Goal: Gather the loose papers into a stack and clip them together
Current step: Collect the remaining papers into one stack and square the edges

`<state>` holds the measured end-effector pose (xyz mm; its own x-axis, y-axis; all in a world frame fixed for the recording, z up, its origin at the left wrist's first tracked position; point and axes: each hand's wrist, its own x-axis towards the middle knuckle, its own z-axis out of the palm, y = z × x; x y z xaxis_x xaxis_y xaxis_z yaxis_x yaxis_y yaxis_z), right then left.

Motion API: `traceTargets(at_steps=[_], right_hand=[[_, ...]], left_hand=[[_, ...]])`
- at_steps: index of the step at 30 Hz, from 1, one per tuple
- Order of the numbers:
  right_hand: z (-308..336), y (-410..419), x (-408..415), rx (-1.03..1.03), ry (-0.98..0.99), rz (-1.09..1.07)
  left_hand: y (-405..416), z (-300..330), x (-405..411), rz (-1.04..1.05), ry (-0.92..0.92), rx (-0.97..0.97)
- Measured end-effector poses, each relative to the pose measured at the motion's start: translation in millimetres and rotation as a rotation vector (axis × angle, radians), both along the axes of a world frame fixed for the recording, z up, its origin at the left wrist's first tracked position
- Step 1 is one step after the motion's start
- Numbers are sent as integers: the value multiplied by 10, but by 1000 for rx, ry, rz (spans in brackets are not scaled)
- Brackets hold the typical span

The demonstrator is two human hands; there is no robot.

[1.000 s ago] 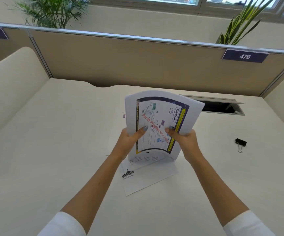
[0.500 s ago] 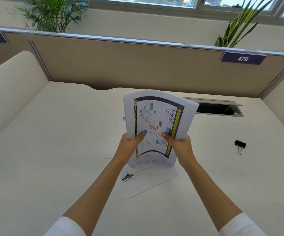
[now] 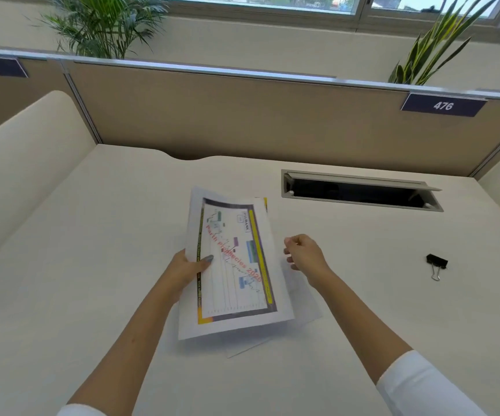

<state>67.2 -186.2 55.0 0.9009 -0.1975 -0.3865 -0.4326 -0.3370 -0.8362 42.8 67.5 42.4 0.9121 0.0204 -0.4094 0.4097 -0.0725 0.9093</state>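
One head-worn wide-angle view looks forward and down over the desk (image 3: 92, 295) from the near edge. It faces the far partition (image 3: 242, 121); both forearms enter from below, close.

Two hands, the left hand (image 3: 189, 270) and the right hand (image 3: 304, 253); one binder clip (image 3: 436, 262); two potted plants; two numbered signs; one sheaf of papers (image 3: 233, 265).

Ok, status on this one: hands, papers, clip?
Left hand holds paper stack; right hand empty. Binder clip untouched on desk. Path clear.
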Motion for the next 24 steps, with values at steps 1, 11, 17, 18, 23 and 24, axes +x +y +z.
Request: traceTargets(at_steps=[1, 11, 17, 18, 23, 24], right_hand=[[-77, 22, 9, -109, 23, 52], [-715, 247, -242, -822, -132, 495], [-884, -27, -330, -922, -183, 506], [-897, -94, -329, -930, -183, 496], [-924, -519, -360, -961, -165, 421], [-917, -604, -375, -966, -153, 400]], left_hand=[[91, -63, -1, 20, 34, 12], [152, -362, -6, 4, 170, 64], [49, -408, 33, -46, 193, 68], [35, -402, 37, -50, 193, 61], [55, -406, 57, -33, 195, 18], [59, -403, 59, -21, 194, 11]])
